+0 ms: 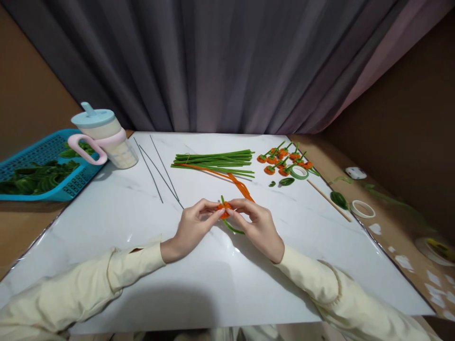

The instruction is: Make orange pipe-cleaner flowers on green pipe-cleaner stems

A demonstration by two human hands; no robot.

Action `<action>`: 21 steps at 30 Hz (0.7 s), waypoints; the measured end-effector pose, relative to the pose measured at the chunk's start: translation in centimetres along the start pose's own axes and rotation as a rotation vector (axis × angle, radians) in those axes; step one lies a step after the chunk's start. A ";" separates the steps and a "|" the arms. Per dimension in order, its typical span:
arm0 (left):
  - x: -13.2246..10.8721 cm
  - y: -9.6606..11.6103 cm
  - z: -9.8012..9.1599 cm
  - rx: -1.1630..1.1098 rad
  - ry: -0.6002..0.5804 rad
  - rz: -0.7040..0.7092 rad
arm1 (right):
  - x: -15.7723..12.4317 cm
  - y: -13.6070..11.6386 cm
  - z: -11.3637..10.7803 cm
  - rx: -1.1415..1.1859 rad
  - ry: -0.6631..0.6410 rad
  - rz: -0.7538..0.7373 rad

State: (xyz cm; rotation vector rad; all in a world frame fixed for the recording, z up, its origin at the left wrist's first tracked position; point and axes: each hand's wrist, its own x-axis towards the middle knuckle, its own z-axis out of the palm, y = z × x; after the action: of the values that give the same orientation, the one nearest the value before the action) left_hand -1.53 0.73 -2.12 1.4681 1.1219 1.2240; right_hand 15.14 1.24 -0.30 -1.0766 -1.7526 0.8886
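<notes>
Between my two hands, above the white table, is an orange pipe-cleaner flower (224,211) with green ends sticking out above and below. My left hand (198,222) pinches its left side with thumb and fingertips. On its right side, my right hand (256,224) pinches it the same way. Just beyond the hands lie orange pipe cleaners (241,187) and a bundle of green pipe cleaners (216,157). Several finished-looking orange flowers with green stems (270,169) are grouped at the back right.
A lidded cup (121,150) stands at the back left by a blue basket (60,193) of green pieces. Thin dark wires (156,173) lie beside it. Right are a green tape roll (299,172), a wooden stick (329,200), a white tape roll (362,209) and paper scraps (404,262).
</notes>
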 end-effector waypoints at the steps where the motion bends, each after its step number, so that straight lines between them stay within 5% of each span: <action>1: -0.1 0.0 0.0 0.017 -0.005 0.019 | 0.0 -0.1 0.1 -0.018 0.010 -0.003; 9: -0.1 -0.1 0.0 0.223 -0.024 0.229 | 0.0 0.0 0.0 -0.015 -0.006 -0.003; 21: -0.2 0.1 -0.2 0.234 -0.038 0.242 | 0.1 0.2 -0.2 0.093 -0.014 0.048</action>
State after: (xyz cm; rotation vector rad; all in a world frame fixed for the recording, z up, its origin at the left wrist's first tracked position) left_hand -1.68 0.57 -2.03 1.8401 1.1151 1.2539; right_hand 15.36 1.42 -0.34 -1.0574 -1.6856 0.9993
